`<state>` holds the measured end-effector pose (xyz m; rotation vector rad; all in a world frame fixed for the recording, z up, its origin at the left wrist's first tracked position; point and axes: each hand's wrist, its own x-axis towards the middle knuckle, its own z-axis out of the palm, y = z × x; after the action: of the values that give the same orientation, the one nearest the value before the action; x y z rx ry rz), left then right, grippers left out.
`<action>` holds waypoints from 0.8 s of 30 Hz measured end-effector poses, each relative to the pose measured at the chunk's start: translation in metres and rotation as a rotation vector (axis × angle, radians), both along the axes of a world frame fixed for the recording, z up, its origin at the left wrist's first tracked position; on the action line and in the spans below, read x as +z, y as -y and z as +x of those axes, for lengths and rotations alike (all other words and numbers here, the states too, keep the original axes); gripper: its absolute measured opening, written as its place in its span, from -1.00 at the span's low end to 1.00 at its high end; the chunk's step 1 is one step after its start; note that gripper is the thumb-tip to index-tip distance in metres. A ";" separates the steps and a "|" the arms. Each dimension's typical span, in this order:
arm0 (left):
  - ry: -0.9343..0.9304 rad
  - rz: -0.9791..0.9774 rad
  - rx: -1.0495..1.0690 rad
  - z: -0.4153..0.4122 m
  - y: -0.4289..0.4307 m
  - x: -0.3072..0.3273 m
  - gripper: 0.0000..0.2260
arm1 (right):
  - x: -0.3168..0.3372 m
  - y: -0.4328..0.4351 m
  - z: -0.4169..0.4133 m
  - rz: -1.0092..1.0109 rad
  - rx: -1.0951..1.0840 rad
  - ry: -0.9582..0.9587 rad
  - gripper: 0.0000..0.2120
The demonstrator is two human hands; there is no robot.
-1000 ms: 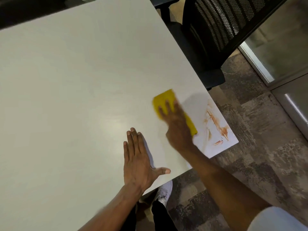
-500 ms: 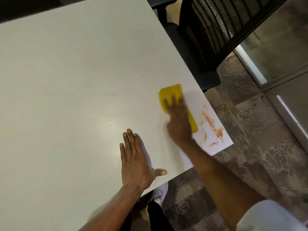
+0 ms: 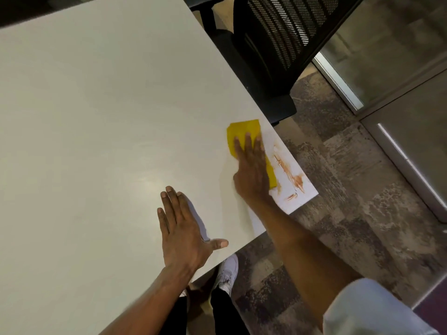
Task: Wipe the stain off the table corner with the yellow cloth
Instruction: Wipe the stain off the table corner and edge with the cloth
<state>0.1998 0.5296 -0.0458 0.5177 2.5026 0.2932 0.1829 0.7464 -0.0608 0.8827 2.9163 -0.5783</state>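
A folded yellow cloth (image 3: 243, 131) lies flat on the white table (image 3: 101, 117) near its right corner. My right hand (image 3: 251, 172) presses down on the cloth with fingers spread, covering its middle; yellow shows beyond the fingertips and along the hand's right side. Orange-brown stain streaks (image 3: 290, 176) mark the corner just right of the cloth, untouched by it. My left hand (image 3: 181, 233) rests flat on the table near the front edge, fingers apart, holding nothing.
A black mesh office chair (image 3: 273, 52) stands close against the table's right edge behind the corner. Patterned carpet (image 3: 350, 189) lies below, with a glass partition frame (image 3: 338, 78) at the right. My white shoe (image 3: 227, 272) shows under the table's edge.
My right hand has slid the cloth a little away from me, toward the table's right edge beside the stain. The left hand stays planted.
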 end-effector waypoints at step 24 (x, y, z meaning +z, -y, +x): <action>-0.067 0.050 -0.078 0.007 -0.013 -0.004 0.46 | -0.007 0.048 0.177 -0.031 0.237 -0.044 -0.08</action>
<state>0.2066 0.5424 -0.0502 0.6541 2.5379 0.3131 0.3603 0.6980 -0.0681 0.5160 2.9804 -0.6292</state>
